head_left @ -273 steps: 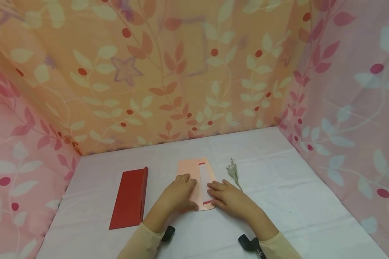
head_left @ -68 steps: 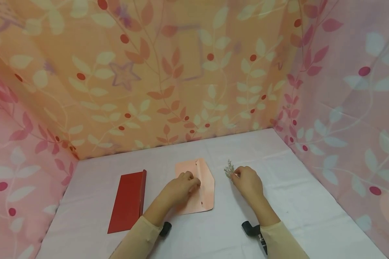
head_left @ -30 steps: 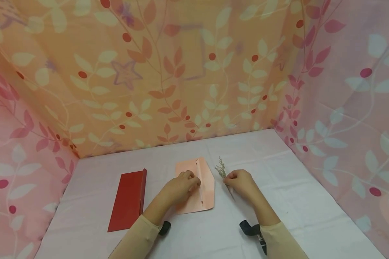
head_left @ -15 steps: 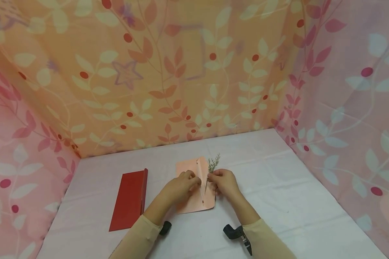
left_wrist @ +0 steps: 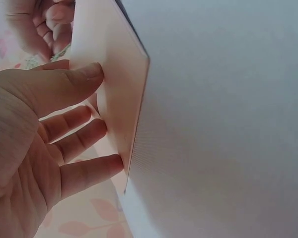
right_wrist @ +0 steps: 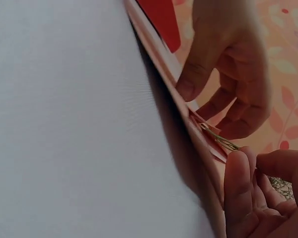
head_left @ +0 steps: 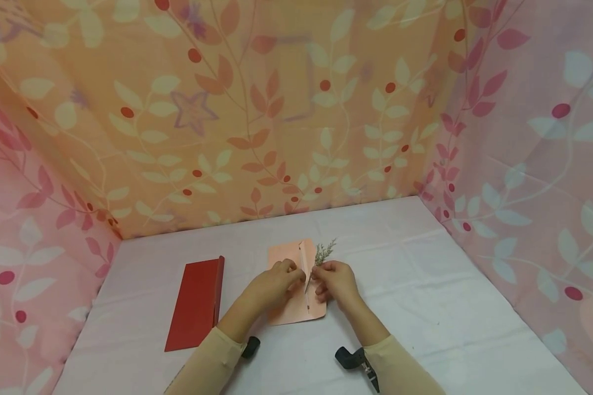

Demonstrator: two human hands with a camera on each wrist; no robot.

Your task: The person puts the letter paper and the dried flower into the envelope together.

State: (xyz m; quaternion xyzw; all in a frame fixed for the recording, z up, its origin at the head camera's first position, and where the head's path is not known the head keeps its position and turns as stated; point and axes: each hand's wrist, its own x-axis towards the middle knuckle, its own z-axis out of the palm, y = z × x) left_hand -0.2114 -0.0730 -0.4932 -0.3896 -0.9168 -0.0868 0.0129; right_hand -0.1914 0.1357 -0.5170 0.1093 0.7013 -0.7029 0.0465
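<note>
A peach paper envelope (head_left: pixel 289 314) lies on the white cloth, its flap toward the right. My left hand (head_left: pixel 273 286) is over it, fingers bent at the edge of its opening; in the left wrist view the thumb and fingertips touch the peach paper (left_wrist: pixel 120 84). Between thumb and forefinger my right hand (head_left: pixel 340 283) pinches a small dried flower sprig (head_left: pixel 324 252). Its feathery head points away and to the right. The stem (right_wrist: pixel 221 140) reaches the envelope's opening in the right wrist view, beside the left fingers. How deep the stem tip sits cannot be told.
To the left lies a red paper envelope (head_left: pixel 194 306), apart from the peach one. Black wrist devices (head_left: pixel 350 359) sit under the sleeves. Leaf-patterned curtains (head_left: pixel 277 137) enclose the back and sides of the white-covered table (head_left: pixel 449 307).
The right hand picked up the sprig from the right and carried it left to the peach envelope. Its stem has just shifted closer to the left fingers. The left hand stays nearly still.
</note>
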